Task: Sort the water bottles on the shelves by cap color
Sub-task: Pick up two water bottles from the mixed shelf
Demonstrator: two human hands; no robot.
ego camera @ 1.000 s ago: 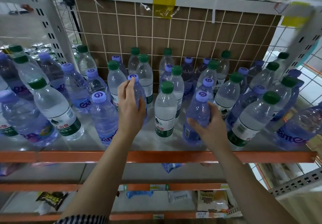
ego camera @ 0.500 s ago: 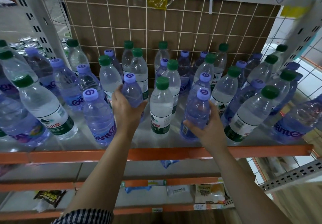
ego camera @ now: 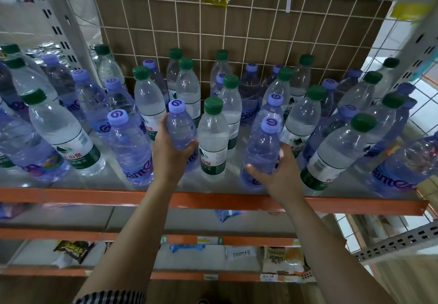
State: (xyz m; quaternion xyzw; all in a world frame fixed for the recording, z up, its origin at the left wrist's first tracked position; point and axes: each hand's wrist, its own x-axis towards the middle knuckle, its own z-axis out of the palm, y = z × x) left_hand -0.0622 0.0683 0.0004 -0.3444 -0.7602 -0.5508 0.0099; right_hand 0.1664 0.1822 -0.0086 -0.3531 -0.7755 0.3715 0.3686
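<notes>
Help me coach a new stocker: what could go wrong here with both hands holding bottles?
The green-capped bottle stands close between the left hand's bottle and the right hand's bottle; moving either could topple it. The latter is near the shelf edge; a loose grip could drop it.

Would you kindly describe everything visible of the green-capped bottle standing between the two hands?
The clear plastic bottle with the dark green screw cap stands upright near the front edge of the shelf, wearing a white-and-green label with red characters. Purple-capped plastic bottles flank it, one gripped by the left hand, one by the right hand. Whether fingers touch it is unclear.
</notes>
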